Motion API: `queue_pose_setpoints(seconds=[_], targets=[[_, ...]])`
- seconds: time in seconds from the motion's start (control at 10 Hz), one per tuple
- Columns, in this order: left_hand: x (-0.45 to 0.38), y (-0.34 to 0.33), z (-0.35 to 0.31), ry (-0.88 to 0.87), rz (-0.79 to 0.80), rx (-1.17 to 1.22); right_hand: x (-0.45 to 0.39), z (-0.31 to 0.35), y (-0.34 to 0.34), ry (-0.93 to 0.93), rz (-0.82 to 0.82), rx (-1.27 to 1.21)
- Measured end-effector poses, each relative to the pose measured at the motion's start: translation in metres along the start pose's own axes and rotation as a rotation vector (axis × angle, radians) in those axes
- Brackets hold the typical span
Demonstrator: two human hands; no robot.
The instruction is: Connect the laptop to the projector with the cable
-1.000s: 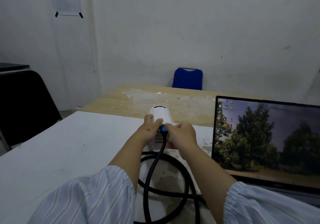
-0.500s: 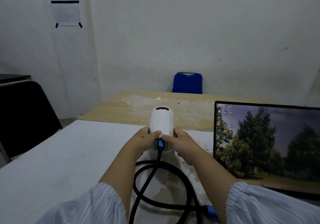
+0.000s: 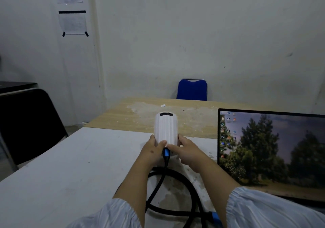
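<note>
A small white projector (image 3: 165, 129) stands on the white table (image 3: 70, 166), its back end toward me. A black cable (image 3: 158, 183) with a blue plug (image 3: 166, 153) sits in the projector's rear port and loops on the table. My left hand (image 3: 153, 150) holds the projector's left side, thumb on top near the plug. My right hand (image 3: 188, 153) holds its right side, thumb also on top. The cable's other blue plug (image 3: 215, 217) lies loose near my right sleeve. The open laptop (image 3: 270, 148) stands at the right, screen lit.
A wooden table (image 3: 184, 118) adjoins the white one behind the projector. A blue chair (image 3: 192, 90) stands at the far wall, a black chair (image 3: 28, 122) at the left. Papers (image 3: 72, 22) are taped to the wall.
My right hand let go of the blue plug, now seated in the projector's back, and both hands moved to grip the projector's sides. The view tilted up a little.
</note>
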State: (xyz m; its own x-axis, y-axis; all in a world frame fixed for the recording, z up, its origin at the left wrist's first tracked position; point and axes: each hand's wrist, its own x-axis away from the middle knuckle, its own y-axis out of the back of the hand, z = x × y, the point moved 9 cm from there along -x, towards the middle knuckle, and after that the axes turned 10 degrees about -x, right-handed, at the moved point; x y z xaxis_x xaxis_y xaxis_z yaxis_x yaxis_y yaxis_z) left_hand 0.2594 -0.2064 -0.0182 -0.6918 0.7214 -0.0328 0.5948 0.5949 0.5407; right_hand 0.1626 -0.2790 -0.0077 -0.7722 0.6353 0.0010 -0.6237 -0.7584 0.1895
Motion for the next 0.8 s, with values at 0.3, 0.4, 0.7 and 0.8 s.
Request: queue_pose_setpoints(seconds=[0.3, 0.4, 0.7, 0.8], targets=[[0.009, -0.001, 0.000, -0.007, -0.068, -0.029, 0.000, 0.003, -0.001, 0.018, -0.039, 0.144], [0.010, 0.001, -0.002, 0.021, -0.087, -0.019, 0.001, 0.007, -0.001, 0.010, -0.056, 0.187], [0.010, 0.016, -0.026, 0.035, -0.204, -0.353, 0.011, 0.036, 0.010, 0.087, -0.049, 0.359], [0.011, 0.021, -0.058, -0.037, -0.226, -0.410, 0.018, 0.062, 0.027, 0.134, -0.125, 0.392]])
